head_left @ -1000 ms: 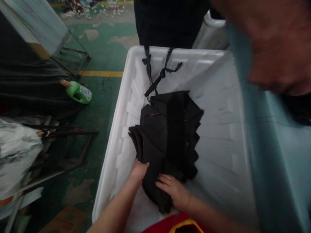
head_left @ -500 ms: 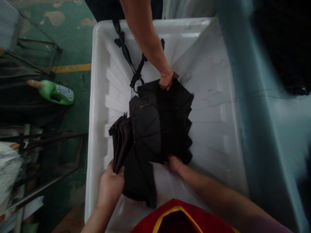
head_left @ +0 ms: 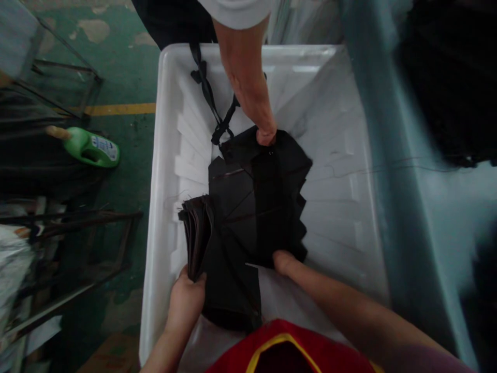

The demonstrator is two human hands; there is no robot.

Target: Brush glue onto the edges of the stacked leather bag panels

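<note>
A stack of black fabric pieces [head_left: 252,202] lies inside a large white plastic tub [head_left: 163,155]. My left hand [head_left: 187,300] is closed on the stack's near left edge, where the layers fan out. My right hand [head_left: 282,260] reaches under the stack's near right side; its fingers are tucked beneath the fabric and hidden. Another person's hand [head_left: 266,135] comes down from the far side and grips the stack's far edge. A black strap with a buckle [head_left: 217,122] hangs over the tub's far wall onto the fabric.
A green bottle [head_left: 90,147] lies on the green floor left of the tub, near a yellow line [head_left: 120,109] and dark metal frames [head_left: 73,228]. A pale blue table edge [head_left: 392,171] runs along the tub's right side. The other person stands at the tub's far end.
A second person's arm has come in from the far side and taken the stack's far edge. My hands have shifted from on top of the fabric to gripping its near corners.
</note>
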